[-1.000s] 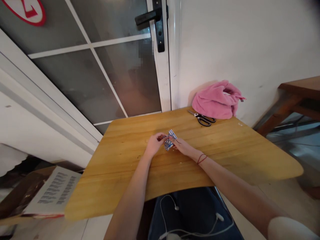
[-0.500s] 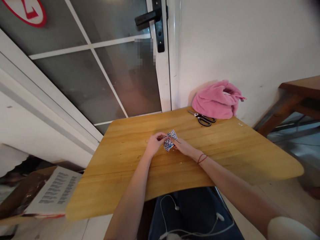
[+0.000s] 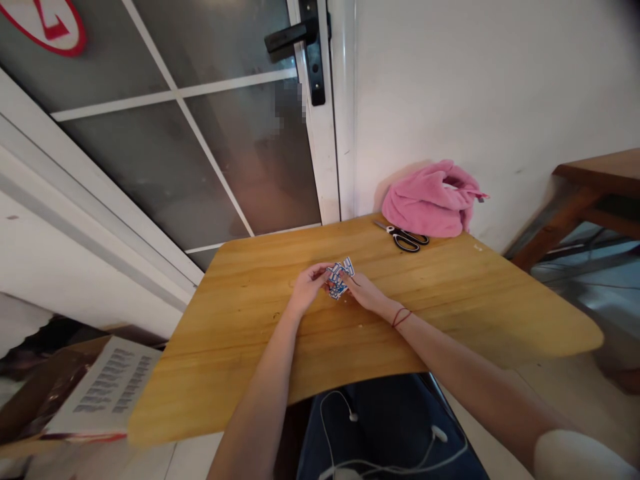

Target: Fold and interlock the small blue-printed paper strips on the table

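Both hands hold a small bunch of blue-and-white printed paper pieces (image 3: 339, 283) above the middle of the wooden table (image 3: 240, 360). My left hand (image 3: 309, 285) pinches the left side of the bunch, its fingers curled behind. On the right side, my right hand (image 3: 365, 291) grips the bunch, with the thumb on top and the other fingers mostly hidden. A red string bracelet (image 3: 401, 317) circles the right wrist. The pieces overlap, so the exact kind of paper is too small to make out.
Scissors with black handles (image 3: 404, 237) lie near the back edge, beside a pink plush cloth bag (image 3: 431, 200). A glazed door (image 3: 240, 140) stands behind the table. An open cardboard box (image 3: 95, 393) is at the lower left. White earphones (image 3: 350, 417) rest on my lap.
The pieces have shifted slightly between the fingers, and their overlap looks different. Both hands remain in nearly the same place. The whole view has moved a little.
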A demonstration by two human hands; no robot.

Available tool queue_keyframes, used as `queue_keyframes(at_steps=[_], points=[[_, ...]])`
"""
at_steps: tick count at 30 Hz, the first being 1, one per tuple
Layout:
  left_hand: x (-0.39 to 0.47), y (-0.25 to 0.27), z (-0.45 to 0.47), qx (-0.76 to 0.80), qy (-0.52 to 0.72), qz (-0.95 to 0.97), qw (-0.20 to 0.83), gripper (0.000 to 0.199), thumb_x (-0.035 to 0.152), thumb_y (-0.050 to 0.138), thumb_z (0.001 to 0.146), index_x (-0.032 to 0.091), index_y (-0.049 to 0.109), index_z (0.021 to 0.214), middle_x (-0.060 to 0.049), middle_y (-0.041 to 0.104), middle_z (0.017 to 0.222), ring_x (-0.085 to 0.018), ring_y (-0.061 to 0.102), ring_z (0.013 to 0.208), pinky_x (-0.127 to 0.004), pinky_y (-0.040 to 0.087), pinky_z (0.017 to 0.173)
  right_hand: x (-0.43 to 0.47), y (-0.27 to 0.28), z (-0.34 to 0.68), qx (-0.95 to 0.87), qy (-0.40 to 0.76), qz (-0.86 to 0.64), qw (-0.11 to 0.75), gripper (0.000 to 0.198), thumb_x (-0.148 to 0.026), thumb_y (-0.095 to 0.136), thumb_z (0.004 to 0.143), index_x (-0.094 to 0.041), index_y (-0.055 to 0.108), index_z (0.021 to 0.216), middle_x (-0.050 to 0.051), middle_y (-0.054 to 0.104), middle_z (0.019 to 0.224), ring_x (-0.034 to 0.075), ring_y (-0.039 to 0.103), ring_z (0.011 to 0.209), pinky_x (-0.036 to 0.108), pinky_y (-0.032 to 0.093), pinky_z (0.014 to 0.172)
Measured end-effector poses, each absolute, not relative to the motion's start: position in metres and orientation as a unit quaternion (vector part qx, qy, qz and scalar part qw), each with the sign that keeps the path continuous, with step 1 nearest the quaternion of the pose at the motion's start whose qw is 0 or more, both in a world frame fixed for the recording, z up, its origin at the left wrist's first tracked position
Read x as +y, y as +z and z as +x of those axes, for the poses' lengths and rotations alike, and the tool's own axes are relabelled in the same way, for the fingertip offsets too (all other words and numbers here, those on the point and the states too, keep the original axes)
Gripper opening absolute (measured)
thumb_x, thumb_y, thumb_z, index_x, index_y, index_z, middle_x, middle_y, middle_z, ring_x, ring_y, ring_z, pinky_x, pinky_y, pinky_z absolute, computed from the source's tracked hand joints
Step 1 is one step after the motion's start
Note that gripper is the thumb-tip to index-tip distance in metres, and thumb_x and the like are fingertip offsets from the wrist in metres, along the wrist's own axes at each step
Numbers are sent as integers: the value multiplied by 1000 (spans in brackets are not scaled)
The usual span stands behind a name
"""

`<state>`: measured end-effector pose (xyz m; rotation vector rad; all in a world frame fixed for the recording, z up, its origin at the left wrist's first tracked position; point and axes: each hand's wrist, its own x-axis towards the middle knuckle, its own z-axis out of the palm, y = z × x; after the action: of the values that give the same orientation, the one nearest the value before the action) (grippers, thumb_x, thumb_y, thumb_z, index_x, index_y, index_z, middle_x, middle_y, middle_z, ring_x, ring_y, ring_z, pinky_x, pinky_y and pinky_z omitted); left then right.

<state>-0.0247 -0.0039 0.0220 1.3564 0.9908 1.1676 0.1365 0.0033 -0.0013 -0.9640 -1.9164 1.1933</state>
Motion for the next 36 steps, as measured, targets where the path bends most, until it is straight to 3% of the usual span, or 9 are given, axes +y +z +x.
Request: queue_keyframes(at_steps=[12,19,22,30,33,36], points=[[-10,20,-13,492,516,540,447,27,41,66,66,16,58,75,5,53,48,-8,47,36,-20,36,35,-3,6,137,-764,438,-363,305,54,-52,21,91,-17,63,89,7,66,90,18,60,81,29,43,78],[-7,19,-10,426,527,520,520,33,41,66,65,15,62,85,0,61,62,-11,55,50,-25,47,47,1,4,139,-754,398,-389,350,55,-51,19,91,-15,61,87,9,66,88,19,59,81,29,42,79],[-7,19,-10,435,532,517,510,32,39,69,62,14,60,80,1,60,61,-11,55,50,-25,47,47,3,3,139,-748,377,-422,346,57,-53,19,90,-14,60,87,10,65,84,20,59,79,29,43,76],[-11,17,-7,474,482,552,489,35,47,65,66,16,50,71,4,53,49,-9,48,38,-21,37,38,2,5,139,-731,362,-456,356,57,-55,18,89,-16,58,77,11,64,77,21,58,79,28,42,72],[-11,17,-8,496,500,563,432,31,46,59,73,17,50,71,4,51,53,-8,45,43,-20,34,43,3,7,138,-732,356,-453,364,54,-54,21,89,-15,57,80,10,64,79,20,57,78,28,42,70],[-13,22,-12,528,549,579,292,24,41,56,77,18,57,80,1,52,67,-10,48,61,-22,38,58,3,7,137,-742,370,-433,353,52,-53,21,89,-15,55,81,9,63,78,19,56,74,27,41,67]])
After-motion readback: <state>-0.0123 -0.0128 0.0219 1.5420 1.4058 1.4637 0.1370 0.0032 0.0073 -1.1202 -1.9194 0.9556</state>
